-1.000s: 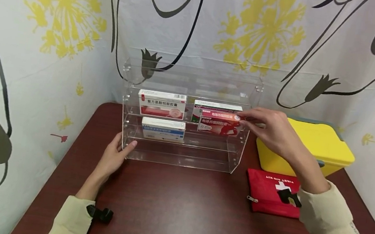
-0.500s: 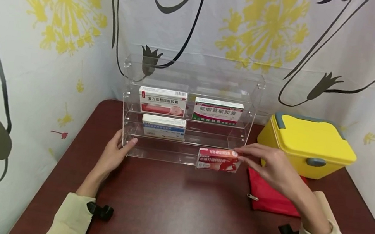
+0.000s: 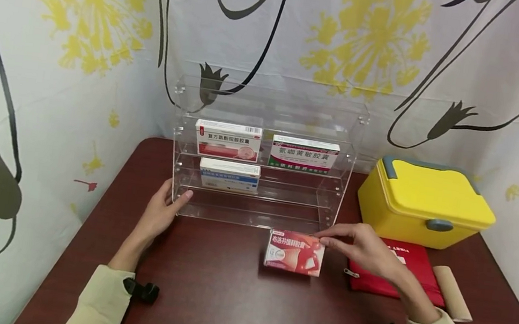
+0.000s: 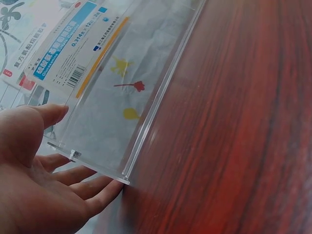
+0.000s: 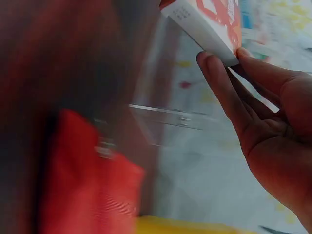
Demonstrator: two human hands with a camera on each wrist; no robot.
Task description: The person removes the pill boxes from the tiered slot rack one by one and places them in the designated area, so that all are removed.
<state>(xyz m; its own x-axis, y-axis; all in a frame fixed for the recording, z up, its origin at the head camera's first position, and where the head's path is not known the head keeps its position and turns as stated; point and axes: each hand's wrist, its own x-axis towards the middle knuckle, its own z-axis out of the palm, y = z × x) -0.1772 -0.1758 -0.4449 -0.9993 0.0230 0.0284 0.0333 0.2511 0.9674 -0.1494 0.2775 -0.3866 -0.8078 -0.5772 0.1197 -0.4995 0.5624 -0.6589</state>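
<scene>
My right hand (image 3: 362, 250) pinches a red and white medicine box (image 3: 295, 253) by its right end, between thumb and fingertips. The box is held over the table, just in front of the clear acrylic display rack (image 3: 252, 218). The right wrist view shows fingertips on the white end of the medicine box (image 5: 207, 29). At the rack's lower left corner, my left hand (image 3: 161, 213) holds the side panel, thumb in front and fingers at the outer side. A blue and white medicine box (image 3: 229, 176) stands on a lower tier. Above it are a red and white box (image 3: 228, 141) and a green and white box (image 3: 304, 155).
A yellow lidded case (image 3: 429, 204) with a grey latch stands right of the rack. In front of it lies a red first aid pouch (image 3: 391, 278), with a beige roll (image 3: 452, 294) at its right edge. A patterned cloth (image 3: 275, 34) hangs behind the table.
My right hand has taken the red medicine box off the rack, bringing it down and toward me. The green and white box behind it is uncovered. My left hand stays on the rack.
</scene>
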